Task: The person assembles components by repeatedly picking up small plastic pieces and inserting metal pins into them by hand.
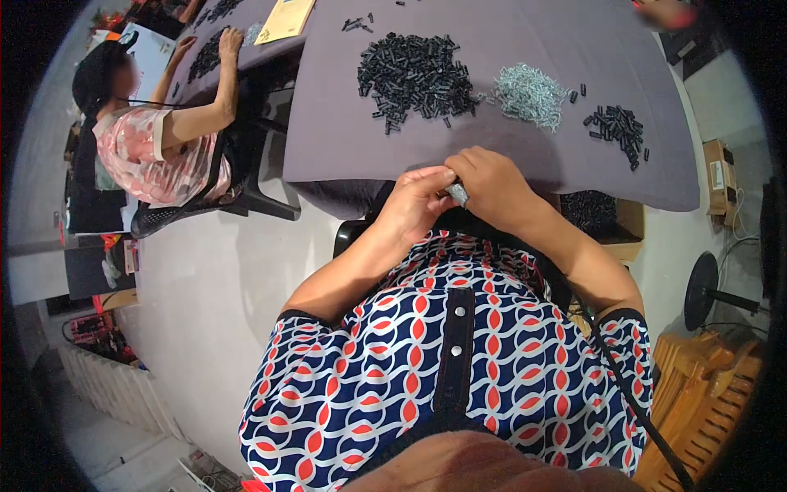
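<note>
My two hands meet just in front of the table's near edge. My right hand [494, 187] is curled closed around a small bunch of silvery metal pieces [457, 193], which show below its fingers. The thumb and fingers of my left hand [412, 203] are pinched together against the right fingertips; what they hold is too small to tell. Beyond my hands on the grey tablecloth lie a large heap of short black cylindrical parts [414, 78], a heap of small silvery pieces [529, 94] and a smaller pile of black parts [619, 129] at the right.
A person [156, 139] in a pink-patterned top sits at the left on a black chair [176, 215], reaching over black parts. A yellow booklet [285, 18] lies at the far left of the table. A cardboard box [627, 225] with dark parts stands under the table at right; a wooden chair [697, 394] is lower right.
</note>
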Demonstrator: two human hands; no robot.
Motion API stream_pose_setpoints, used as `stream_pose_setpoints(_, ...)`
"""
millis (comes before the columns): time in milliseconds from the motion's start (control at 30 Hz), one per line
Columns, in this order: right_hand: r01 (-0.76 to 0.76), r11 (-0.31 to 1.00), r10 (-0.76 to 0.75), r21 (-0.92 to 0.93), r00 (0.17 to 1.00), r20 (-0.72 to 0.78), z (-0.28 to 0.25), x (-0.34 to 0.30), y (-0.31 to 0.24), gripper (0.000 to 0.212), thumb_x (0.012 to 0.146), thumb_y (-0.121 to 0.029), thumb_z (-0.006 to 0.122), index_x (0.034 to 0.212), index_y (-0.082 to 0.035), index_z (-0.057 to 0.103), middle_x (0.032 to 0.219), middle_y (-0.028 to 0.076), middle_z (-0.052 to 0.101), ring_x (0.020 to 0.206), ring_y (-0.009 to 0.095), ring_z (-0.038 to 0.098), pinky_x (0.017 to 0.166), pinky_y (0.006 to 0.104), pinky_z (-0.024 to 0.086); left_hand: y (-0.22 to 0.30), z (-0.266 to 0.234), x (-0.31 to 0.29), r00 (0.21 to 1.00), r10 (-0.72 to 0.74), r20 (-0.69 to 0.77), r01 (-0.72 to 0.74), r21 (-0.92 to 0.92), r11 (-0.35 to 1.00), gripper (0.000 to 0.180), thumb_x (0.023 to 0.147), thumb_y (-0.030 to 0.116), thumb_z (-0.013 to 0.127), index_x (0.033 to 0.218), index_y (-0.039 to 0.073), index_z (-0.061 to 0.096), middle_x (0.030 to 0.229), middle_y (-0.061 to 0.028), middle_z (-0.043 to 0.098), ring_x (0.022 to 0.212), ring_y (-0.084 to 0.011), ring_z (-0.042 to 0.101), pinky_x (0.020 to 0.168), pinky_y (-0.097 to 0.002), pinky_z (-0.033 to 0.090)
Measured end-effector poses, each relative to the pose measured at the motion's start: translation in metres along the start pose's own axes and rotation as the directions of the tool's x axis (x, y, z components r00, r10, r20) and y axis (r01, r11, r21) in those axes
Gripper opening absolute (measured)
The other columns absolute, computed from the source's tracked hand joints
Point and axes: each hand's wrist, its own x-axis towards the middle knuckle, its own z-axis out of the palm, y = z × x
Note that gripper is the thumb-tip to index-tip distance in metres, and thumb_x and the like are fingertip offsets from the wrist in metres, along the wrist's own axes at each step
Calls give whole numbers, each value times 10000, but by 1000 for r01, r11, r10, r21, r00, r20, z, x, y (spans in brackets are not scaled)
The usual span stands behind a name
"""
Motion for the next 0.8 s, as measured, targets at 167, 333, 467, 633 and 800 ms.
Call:
stream_pose_setpoints(167, -22, 1000, 22, -11, 999, -29, -7, -7, -1, 260, 742, -137, 688, 969, -69, 581, 893, 90, 617, 861, 318, 607, 745, 436, 494, -1, 9, -1, 997, 5, 77, -10, 63, 998, 183, 972, 141, 580, 1050, 6, 674, 993, -64, 692, 907, -153, 660, 816, -313, 542)
stream_pose_setpoints(333, -39, 993, 18, -112, 983, -182, -30, -13, 15, 389, 767, -176, 733, 1121, -62, 619, 1103, 136, 658, 1069, 339, 608, 938, 446, 479, 23, 14, 4, 970, 214, 118, -238, 646, 725, 235, 1007, 187, 547, 1094, 28, 696, 991, -39, 698, 913, -141, 638, 827, -288, 507)
stream_pose_setpoints(467, -263, 884, 148, -386, 941, -304, -79, -24, 63, 409, 781, -127, 729, 1163, -30, 621, 1286, 169, 588, 1245, 383, 512, 1067, 474, 410, 61, -13, 11, 634, 739, 227, -390, 919, 53, 161, 902, 94, 638, 1030, 16, 696, 1015, -139, 659, 963, -270, 622, 869, -354, 484)
stream_pose_setpoints(633, -515, 701, 414, -494, 857, -306, -114, -63, 117, 489, 817, -3, 598, 1303, -6, 551, 1436, 167, 476, 1409, 394, 322, 1155, 453, 290, 81, -38, 15, 681, 718, 143, -58, 988, -141, 188, 844, 169, 709, 958, 26, 665, 959, -147, 629, 892, -307, 617, 784, -398, 499)
stream_pose_setpoints(800, -580, 642, 475, -502, 815, -333, -114, -64, 121, 500, 817, -70, 648, 1306, -9, 562, 1422, 189, 483, 1403, 409, 324, 1149, 461, 289, 80, -47, 30, 711, 657, 253, -37, 945, -324, 213, 829, 185, 743, 950, 30, 663, 882, -125, 636, 732, -277, 626, 686, -367, 501)
